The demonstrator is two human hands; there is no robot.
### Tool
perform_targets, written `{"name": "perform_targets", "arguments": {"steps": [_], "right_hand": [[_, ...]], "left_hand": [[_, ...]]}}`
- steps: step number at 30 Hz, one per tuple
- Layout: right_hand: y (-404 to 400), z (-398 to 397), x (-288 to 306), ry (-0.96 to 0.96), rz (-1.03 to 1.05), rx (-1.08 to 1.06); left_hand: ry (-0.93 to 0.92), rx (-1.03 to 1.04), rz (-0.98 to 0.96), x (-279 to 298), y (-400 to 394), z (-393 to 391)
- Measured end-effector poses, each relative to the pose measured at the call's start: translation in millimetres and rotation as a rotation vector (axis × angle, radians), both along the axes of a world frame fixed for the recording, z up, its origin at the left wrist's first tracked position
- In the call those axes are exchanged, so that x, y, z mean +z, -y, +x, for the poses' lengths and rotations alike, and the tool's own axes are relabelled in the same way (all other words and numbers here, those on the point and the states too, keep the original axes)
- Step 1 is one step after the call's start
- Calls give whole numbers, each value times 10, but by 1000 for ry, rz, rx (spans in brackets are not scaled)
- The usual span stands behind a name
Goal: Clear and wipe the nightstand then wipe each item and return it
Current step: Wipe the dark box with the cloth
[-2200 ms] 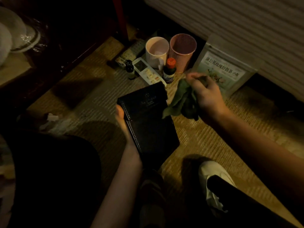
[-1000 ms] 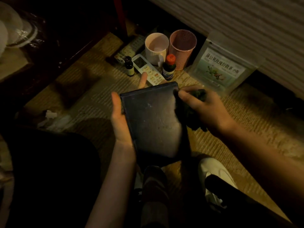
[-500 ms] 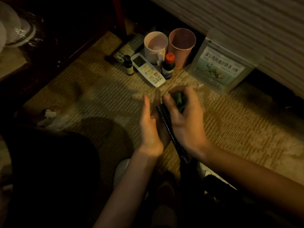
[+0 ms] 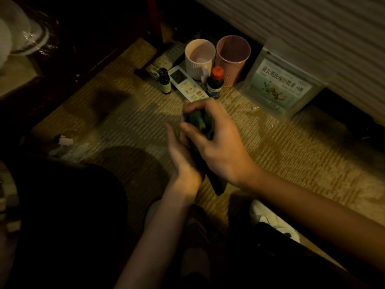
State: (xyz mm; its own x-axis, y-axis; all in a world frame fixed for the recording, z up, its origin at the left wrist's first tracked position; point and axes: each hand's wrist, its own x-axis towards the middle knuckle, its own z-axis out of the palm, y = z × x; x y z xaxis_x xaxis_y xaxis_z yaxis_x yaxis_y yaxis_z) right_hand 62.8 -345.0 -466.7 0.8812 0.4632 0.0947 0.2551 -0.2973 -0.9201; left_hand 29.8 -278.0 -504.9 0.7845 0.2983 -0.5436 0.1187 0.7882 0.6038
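A black book (image 4: 216,184) stands on edge between my hands over the woven mat, mostly hidden, with only its lower corner showing. My left hand (image 4: 181,155) holds it from the left side, fingers laid along the cover. My right hand (image 4: 216,142) grips a dark green cloth (image 4: 200,122) bunched against the book's upper edge. On the mat behind stand a white ribbed mug (image 4: 200,57), a pink perforated cup (image 4: 233,57), an orange-capped bottle (image 4: 215,82), a small dark bottle (image 4: 164,81), a white remote (image 4: 187,84) and a tea pouch (image 4: 281,82).
A second remote (image 4: 164,59) lies behind the small bottle. The dark nightstand (image 4: 87,38) rises at the upper left and the bed's striped side (image 4: 312,28) runs along the right. White scraps (image 4: 64,140) lie at the left. My knees and a white slipper (image 4: 270,222) fill the foreground.
The book went from lying flat and face-up in my left hand to standing on edge between both hands. My right hand with the cloth slid from the cover onto its upper edge.
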Motion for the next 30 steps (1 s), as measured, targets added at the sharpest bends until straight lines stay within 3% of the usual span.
{"name": "perform_targets", "arguments": {"steps": [8, 17, 21, 24, 27, 30], "right_hand": [[71, -154, -168, 411, -401, 182], [496, -440, -527, 388, -403, 325], [752, -530, -888, 423, -535, 478], [928, -526, -1064, 216, -576, 479], [912, -435, -943, -10, -419, 237], [847, -338, -788, -207, -279, 53]], "left_hand": [[122, 26, -103, -157, -52, -20], [45, 127, -133, -310, -158, -20], [88, 81, 34, -282, -197, -19], [144, -58, 189, -296, -294, 68], [77, -339, 303, -365, -246, 74], [-84, -330, 49, -399, -124, -9]]}}
